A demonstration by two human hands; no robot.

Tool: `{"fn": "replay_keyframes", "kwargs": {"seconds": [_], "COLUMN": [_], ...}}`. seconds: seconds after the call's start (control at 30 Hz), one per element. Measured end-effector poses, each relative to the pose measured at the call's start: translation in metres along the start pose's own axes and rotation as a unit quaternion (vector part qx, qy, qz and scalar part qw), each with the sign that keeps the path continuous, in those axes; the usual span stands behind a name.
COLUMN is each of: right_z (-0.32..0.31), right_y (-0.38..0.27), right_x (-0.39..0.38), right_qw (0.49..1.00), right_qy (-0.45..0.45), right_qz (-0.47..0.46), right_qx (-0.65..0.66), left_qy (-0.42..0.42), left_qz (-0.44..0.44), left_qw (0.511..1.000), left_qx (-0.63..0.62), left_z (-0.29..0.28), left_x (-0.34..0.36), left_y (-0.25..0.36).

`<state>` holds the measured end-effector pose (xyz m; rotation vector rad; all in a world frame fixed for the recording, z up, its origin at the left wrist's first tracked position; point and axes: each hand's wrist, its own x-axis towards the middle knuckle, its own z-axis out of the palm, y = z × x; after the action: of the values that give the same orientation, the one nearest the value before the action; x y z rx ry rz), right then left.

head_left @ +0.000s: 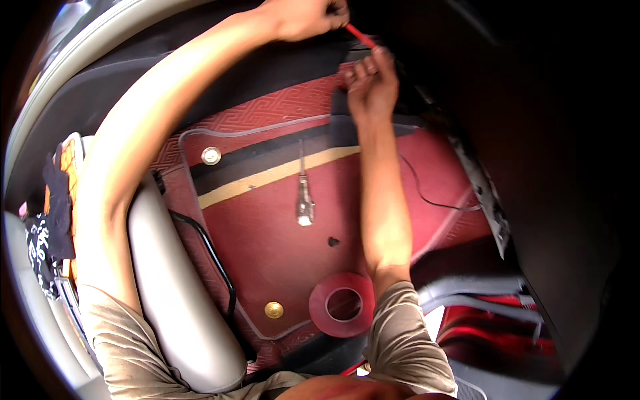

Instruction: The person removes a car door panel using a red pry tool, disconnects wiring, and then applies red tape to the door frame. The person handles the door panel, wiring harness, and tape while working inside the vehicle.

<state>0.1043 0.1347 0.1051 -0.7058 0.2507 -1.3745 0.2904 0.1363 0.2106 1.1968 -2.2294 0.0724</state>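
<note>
A thin red strip (361,36), tape or wire I cannot tell, stretches between my two hands at the far side. My left hand (307,19) is closed on its upper left end. At the lower right end, the thumb and finger of my right hand (374,83) pinch it, the other fingers loosely curled. Below them on the dark red floor mat (267,260) lies a screwdriver (304,200) with a clear handle, its shaft pointing away. A wide red roll of tape (322,310) rests flat near the mat's front edge, beside my right forearm.
A pale seat (180,300) with a black metal bar (212,257) stands along the left. A thin dark cable (420,190) crosses the mat's right side toward a torn-looking trim edge (490,200). Round fasteners (211,156) sit on the mat. Dark panels close off the right.
</note>
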Motion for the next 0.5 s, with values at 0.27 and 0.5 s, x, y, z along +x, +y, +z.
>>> {"fn": "replay_keyframes", "kwargs": {"seconds": [0.27, 0.5], "right_z": [0.056, 0.228], "right_y": [-0.153, -0.316], "right_x": [-0.218, -0.557], "right_qw": [0.957, 0.71], "right_qy": [0.151, 0.382], "right_qz": [-0.119, -0.081], "right_qx": [-0.215, -0.585], "left_qy": [-0.173, -0.113], "left_qz": [0.122, 0.422], "left_qw": [0.968, 0.86], "left_qx": [-0.138, -0.263], "left_z": [-0.062, -0.139], "left_x": [-0.01, -0.092], "left_y": [0.171, 0.345]}}
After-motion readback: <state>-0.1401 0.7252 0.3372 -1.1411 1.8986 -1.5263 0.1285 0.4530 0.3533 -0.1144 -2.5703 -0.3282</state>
